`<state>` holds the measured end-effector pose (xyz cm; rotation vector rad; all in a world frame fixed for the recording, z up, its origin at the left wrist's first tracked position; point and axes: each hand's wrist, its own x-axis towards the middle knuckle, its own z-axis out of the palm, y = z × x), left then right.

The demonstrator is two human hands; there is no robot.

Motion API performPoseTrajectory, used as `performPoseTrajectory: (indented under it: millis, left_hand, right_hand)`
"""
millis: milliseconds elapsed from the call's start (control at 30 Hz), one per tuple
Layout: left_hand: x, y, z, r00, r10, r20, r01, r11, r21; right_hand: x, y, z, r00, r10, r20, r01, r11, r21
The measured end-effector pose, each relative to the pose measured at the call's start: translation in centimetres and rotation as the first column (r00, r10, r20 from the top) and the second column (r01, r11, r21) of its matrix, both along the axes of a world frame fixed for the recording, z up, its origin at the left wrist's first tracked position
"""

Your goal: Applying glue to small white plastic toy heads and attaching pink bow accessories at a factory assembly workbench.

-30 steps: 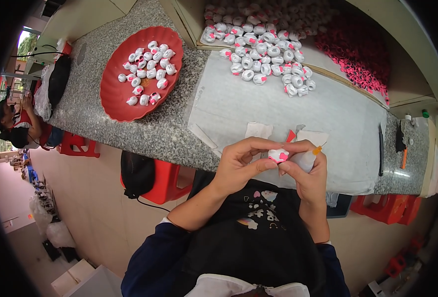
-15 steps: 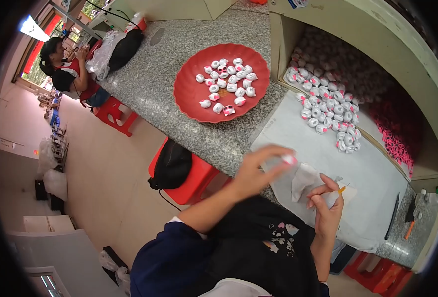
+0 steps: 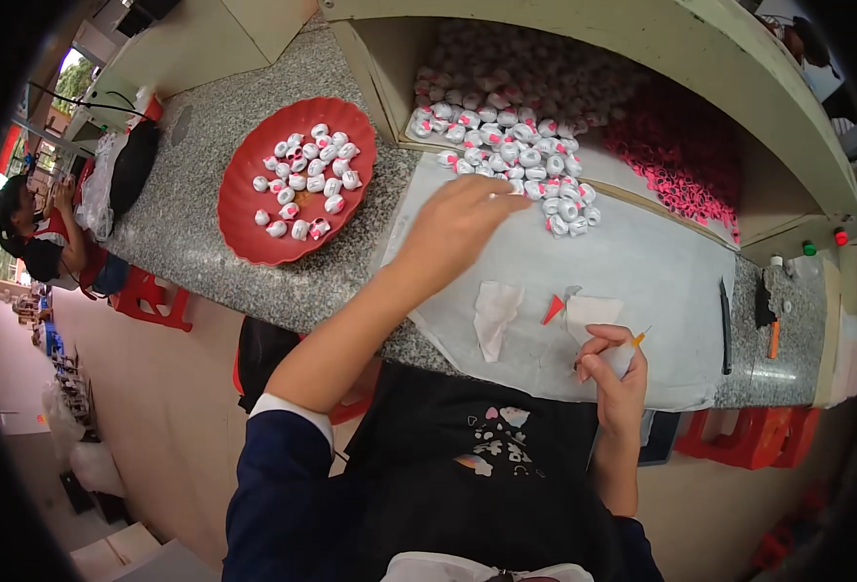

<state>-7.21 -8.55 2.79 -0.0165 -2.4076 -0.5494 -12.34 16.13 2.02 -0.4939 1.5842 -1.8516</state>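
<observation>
My left hand [image 3: 462, 221] reaches over the near edge of a pile of small round white pieces with pink parts [image 3: 545, 160]. A bit of white shows between its closed fingertips, a small piece partly hidden by the fingers. Lower on the pale work sheet, my right hand [image 3: 615, 373] is closed around a small translucent squeeze bottle [image 3: 619, 360] with a yellow base and a thin needle tip. Near that hand lie a crumpled white tissue [image 3: 496, 315], a small red triangular scrap [image 3: 553, 309] and a pale square pad [image 3: 593, 315].
A red scalloped plate [image 3: 244, 209] of similar pieces stands left on the speckled stone counter [image 3: 196, 257]. Behind the sheet, an open shelf holds more white pieces and a heap of pink rings [image 3: 676, 184]. A black pen-like tool [image 3: 725, 325] lies right. Another person sits far left.
My left hand has moved up and away from beside the tissue to the pile, carrying a small white-and-pink piece. My right hand keeps the bottle. The whole view has turned right.
</observation>
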Motion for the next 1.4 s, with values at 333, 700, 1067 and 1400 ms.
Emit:
performPoseTrajectory:
  millis: [333,700,1067,1400]
  left_hand:
    - [-6.8,1.2,-1.9,0.972,-0.23,0.045,0.231,0.904,-0.359]
    - [2.9,6.8,-0.4,0.96,-0.246,-0.13,0.073,-0.227,0.971]
    - [5.3,9.1,-2.2,0.965,-0.091,-0.244,0.23,-0.141,0.963]
    - [6.1,10.1,-1.4,0.976,-0.021,-0.215,0.211,-0.122,0.97]
  right_hand:
    - [-0.8,1.7,-0.8,0.999,-0.008,0.042,0.008,1.0,0.0]
    - [-0.3,-0.1,0.9,0.997,-0.037,0.072,0.048,0.986,-0.163]
    - [-0.1,-1.2,2.0,0.975,-0.216,0.049,0.215,0.871,-0.441]
    - [2.3,-1.5,2.8,0.815,-0.465,-0.346,0.298,0.848,-0.438]
